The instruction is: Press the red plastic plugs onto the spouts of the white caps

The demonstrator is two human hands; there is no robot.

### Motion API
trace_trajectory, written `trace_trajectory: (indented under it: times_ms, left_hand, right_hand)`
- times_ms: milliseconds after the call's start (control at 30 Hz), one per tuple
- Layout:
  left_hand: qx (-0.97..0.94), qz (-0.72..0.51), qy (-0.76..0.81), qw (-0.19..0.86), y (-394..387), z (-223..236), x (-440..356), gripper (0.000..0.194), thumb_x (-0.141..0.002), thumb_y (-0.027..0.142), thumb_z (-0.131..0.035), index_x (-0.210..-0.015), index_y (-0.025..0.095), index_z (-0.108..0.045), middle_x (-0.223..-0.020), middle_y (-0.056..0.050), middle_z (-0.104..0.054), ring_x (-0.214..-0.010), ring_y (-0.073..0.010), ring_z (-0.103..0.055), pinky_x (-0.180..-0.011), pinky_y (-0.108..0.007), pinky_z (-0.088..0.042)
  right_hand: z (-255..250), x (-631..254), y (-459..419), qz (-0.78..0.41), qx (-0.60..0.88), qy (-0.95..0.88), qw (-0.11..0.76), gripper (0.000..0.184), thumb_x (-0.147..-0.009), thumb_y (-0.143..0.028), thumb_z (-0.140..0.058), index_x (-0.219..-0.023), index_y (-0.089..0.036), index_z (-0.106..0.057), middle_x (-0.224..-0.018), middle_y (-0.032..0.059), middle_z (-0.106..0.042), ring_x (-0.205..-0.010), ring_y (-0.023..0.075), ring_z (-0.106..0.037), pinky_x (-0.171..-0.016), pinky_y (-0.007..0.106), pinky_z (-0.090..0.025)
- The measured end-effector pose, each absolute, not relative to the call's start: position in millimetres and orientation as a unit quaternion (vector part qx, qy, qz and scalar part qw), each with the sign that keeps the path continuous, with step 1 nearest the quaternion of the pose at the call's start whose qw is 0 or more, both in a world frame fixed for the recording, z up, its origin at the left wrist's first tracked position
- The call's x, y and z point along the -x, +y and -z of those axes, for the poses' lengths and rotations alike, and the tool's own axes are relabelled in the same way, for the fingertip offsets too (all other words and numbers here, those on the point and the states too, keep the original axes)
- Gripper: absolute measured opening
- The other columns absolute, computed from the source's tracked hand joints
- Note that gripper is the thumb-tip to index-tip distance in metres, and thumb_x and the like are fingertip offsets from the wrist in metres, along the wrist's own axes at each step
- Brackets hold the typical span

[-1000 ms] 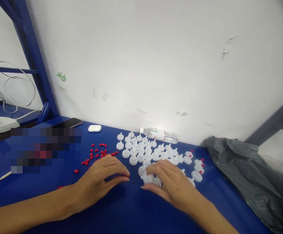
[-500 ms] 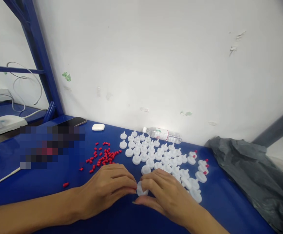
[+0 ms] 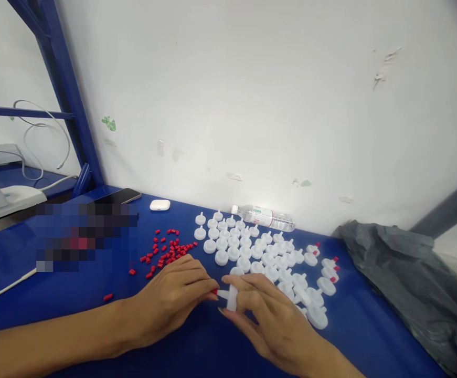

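Observation:
My left hand (image 3: 181, 286) pinches a small red cap (image 3: 214, 291) at its fingertips. Facing it, my right hand (image 3: 269, 312) grips a white nozzle lid (image 3: 232, 297) on its side, the narrow spout pointing left. The red cap is at the spout's tip; whether it is pushed on I cannot tell. Left of centre lies a loose pile of red caps (image 3: 173, 254). Many white nozzle lids (image 3: 245, 252) stand close together beyond my right hand, spouts mostly up. At the right, several lids with red tips (image 3: 329, 273) sit apart from the rest.
A clear plastic bottle (image 3: 265, 217) lies along the wall. Near it is a white earbud case (image 3: 160, 205). A phone (image 3: 128, 196) and a blurred patch are at the left, with a white cable (image 3: 11, 286). A dark grey plastic bag (image 3: 401, 283) covers the right side.
The white lid has turned in my right hand, so its spout now points left towards the red cap. My left hand has drawn slightly left, exposing the cap.

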State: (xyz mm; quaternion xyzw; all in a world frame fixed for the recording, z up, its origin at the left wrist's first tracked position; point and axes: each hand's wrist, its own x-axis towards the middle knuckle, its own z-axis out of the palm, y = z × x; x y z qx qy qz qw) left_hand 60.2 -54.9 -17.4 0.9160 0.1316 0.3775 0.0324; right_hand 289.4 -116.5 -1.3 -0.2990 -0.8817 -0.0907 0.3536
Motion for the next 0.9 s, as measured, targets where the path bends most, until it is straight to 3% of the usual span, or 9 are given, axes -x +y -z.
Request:
trace_trajectory:
  times_ms: [167,667,800,900]
  left_hand:
    - [-0.917,-0.374,0.119,0.063,-62,11,-62,0.018,-0.098,0.006,-0.049,-0.095,0.015,-0.064,-0.074,-0.002,-0.065,-0.067,-0.0140,-0.056,-0.073,-0.033,-0.044]
    - [-0.905,-0.394,0.120,0.108,-67,23,-62,0.023,-0.090,-0.002,-0.047,-0.090,0.018,-0.059,-0.066,0.001,-0.064,-0.059,-0.0131,-0.053,-0.065,-0.032,-0.040]
    - [-0.908,-0.394,0.122,0.075,-61,8,-63,0.015,-0.097,0.006,-0.052,-0.102,0.017,-0.061,-0.077,-0.001,-0.066,-0.070,-0.0143,-0.058,-0.073,-0.032,-0.043]
    - [-0.930,-0.329,0.163,0.014,-54,-12,-58,0.026,-0.098,0.017,-0.057,-0.124,0.019,-0.058,-0.101,-0.006,-0.067,-0.097,-0.0215,-0.058,-0.089,-0.039,-0.044]
  right_hand:
    - [5,-288,-119,0.131,0.286,-0.888,0.336,0.008,-0.097,-0.014,-0.056,-0.092,-0.020,-0.054,-0.108,0.0102,-0.074,-0.089,0.0192,-0.070,-0.078,0.032,-0.061]
    - [12,-280,-120,0.242,0.246,-0.879,0.330,0.016,-0.091,-0.007,-0.059,-0.079,-0.015,-0.063,-0.110,0.0156,-0.074,-0.088,0.0215,-0.069,-0.082,0.035,-0.061]
    - [-1,-282,-117,0.215,0.277,-0.877,0.328,0.011,-0.093,-0.008,-0.057,-0.088,-0.015,-0.065,-0.114,0.0145,-0.073,-0.097,0.0228,-0.068,-0.087,0.037,-0.060]
    - [-12,-298,-110,0.173,0.328,-0.862,0.346,0.022,-0.095,-0.008,-0.054,-0.114,-0.016,-0.062,-0.123,0.0130,-0.069,-0.111,0.0228,-0.065,-0.096,0.039,-0.057]
